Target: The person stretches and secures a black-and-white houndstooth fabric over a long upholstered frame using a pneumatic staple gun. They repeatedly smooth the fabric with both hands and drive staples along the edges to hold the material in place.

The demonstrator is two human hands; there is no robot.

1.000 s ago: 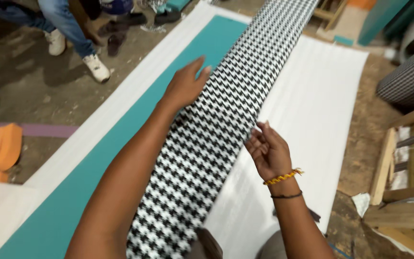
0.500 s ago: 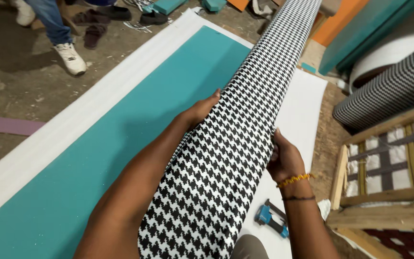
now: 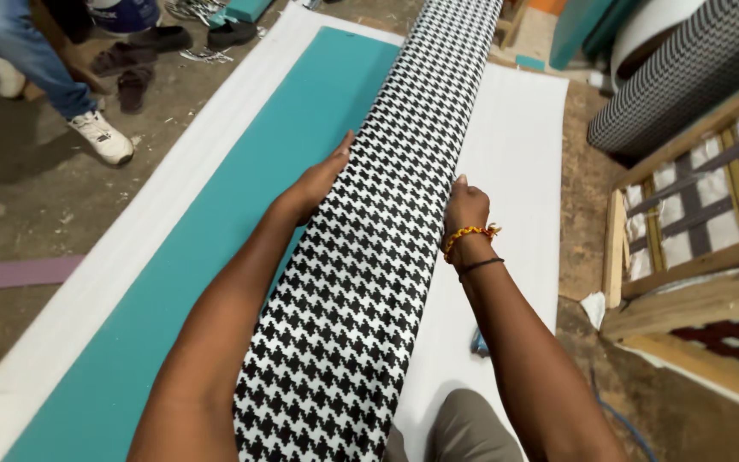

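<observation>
A long roll of black-and-white houndstooth fabric lies on the floor, running from the near edge of the view away to the far end, between the two hands. The left hand lies flat against the roll's left flank, fingers stretched out together and pointing along the roll, palm pressed to the cloth. The right hand grips the roll's right flank, its fingers curled over the cloth and mostly hidden behind the curve, with the thumb up; a beaded orange-and-yellow bracelet and a thin black band sit on that wrist.

Just left of the left fingers, under the roll, lies a long teal sheet, itself on a white sheet that spreads out past the right fingers. Further right of the right hand stands a wooden frame with woven webbing, and beyond it another roll in a fine zigzag pattern. Well to the left of the left fingers, on the bare floor, another person's leg in jeans ends in a white sneaker, near dark shoes.
</observation>
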